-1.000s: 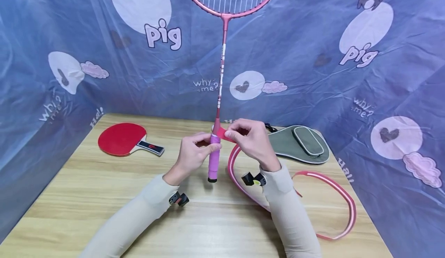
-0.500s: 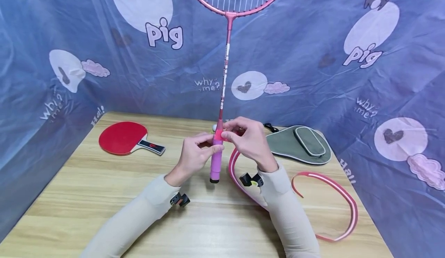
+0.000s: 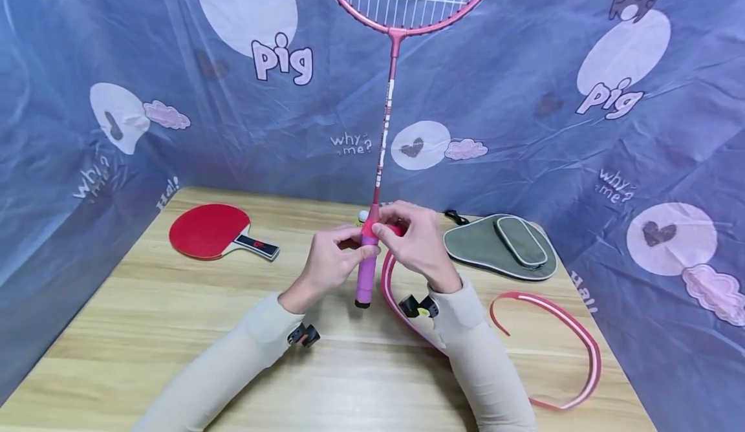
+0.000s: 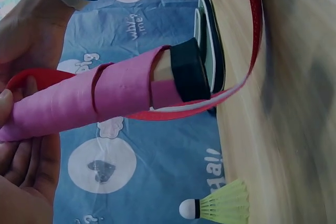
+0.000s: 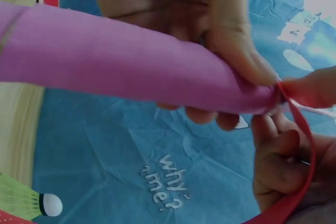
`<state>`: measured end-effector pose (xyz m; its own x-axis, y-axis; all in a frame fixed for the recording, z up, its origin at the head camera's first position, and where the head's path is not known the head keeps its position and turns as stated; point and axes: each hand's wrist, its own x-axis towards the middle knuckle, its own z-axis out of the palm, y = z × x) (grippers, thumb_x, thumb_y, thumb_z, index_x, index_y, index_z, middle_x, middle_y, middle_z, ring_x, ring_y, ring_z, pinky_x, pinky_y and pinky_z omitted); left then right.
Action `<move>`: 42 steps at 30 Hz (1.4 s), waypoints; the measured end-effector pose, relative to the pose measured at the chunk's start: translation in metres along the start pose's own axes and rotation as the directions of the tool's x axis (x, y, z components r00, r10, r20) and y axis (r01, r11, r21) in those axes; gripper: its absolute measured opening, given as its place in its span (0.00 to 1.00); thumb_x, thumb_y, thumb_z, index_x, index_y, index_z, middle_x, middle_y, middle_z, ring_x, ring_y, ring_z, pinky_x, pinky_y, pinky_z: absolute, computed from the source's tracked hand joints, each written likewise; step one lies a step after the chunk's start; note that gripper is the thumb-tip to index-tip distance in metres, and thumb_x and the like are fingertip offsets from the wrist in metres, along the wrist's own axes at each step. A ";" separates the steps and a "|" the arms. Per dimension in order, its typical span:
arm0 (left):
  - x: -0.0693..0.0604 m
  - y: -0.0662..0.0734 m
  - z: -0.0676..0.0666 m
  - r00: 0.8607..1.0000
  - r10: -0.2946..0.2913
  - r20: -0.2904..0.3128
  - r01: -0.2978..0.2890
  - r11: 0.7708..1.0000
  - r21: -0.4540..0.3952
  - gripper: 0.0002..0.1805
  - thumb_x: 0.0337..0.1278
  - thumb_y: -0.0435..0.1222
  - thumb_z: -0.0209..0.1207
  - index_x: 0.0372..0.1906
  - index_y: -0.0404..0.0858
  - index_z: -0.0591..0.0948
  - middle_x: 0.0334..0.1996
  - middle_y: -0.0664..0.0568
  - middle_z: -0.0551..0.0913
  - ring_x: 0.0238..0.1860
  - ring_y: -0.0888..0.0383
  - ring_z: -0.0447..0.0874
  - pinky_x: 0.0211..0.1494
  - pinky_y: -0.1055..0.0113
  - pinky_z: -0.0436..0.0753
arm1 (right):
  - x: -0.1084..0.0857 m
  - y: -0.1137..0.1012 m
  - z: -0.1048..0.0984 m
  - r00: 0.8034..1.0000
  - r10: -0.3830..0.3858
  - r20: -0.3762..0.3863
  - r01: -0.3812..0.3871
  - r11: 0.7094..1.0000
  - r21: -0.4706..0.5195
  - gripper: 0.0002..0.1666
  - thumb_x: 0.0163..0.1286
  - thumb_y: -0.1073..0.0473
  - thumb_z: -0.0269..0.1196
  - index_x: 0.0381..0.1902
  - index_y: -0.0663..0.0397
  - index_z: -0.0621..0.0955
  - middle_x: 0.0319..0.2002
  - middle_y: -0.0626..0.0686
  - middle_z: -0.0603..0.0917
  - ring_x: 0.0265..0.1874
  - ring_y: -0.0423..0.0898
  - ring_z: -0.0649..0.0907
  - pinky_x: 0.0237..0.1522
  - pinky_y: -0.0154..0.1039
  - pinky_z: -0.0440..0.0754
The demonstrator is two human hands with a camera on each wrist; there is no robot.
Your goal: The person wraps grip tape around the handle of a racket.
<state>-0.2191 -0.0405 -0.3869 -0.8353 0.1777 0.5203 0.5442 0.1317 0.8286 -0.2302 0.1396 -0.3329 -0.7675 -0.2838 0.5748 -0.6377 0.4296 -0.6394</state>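
While the left hand [image 3: 332,260] pinches the purple handle [image 3: 365,278] near its upper end, the right hand [image 3: 418,239] pinches red tape [image 3: 369,227] against the handle's top, just above that grip — right hand nearer the tape. Racket [image 3: 387,118] held near upright between 2 hands, head up, long axis leaning slightly right — tape trailing rightward down to the table [image 3: 233,354].

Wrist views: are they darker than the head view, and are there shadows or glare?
Both look dimmer; left wrist view: dark shadows on the wooden table; right wrist view: blue fabric backdrop looks washed out at upper right; head view: bright, pale sheen on the table's near part.
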 end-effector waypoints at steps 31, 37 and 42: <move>-0.012 -0.001 0.021 0.810 0.526 -0.257 -0.400 0.818 0.414 0.25 0.49 0.25 0.70 0.57 0.26 0.82 0.43 0.38 0.89 0.39 0.49 0.91 0.42 0.66 0.90 | -0.008 -0.003 -0.003 0.985 -0.172 -0.021 0.165 0.969 -0.183 0.14 0.57 0.62 0.77 0.42 0.57 0.89 0.26 0.50 0.85 0.20 0.38 0.74 0.22 0.29 0.71; -0.016 0.003 0.019 0.857 0.451 -0.248 -0.361 0.870 0.336 0.25 0.51 0.24 0.70 0.57 0.25 0.82 0.45 0.38 0.88 0.38 0.49 0.91 0.41 0.70 0.90 | -0.009 -0.005 -0.009 0.980 -0.193 0.039 0.197 0.950 -0.243 0.13 0.60 0.62 0.75 0.43 0.59 0.89 0.30 0.52 0.88 0.22 0.39 0.74 0.24 0.30 0.70; -0.018 0.006 0.018 0.914 0.336 -0.227 -0.285 0.930 0.231 0.25 0.57 0.26 0.68 0.61 0.28 0.80 0.48 0.37 0.87 0.43 0.47 0.91 0.44 0.70 0.89 | -0.009 -0.001 -0.009 0.973 -0.230 0.026 0.229 0.940 -0.253 0.12 0.60 0.62 0.74 0.42 0.60 0.89 0.26 0.51 0.85 0.21 0.39 0.71 0.24 0.30 0.67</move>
<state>-0.1994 -0.0250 -0.3954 -0.5985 -0.0147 0.8010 0.7623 0.2968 0.5751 -0.2220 0.1493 -0.3323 -0.6018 -0.3969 0.6930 -0.7586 0.5554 -0.3406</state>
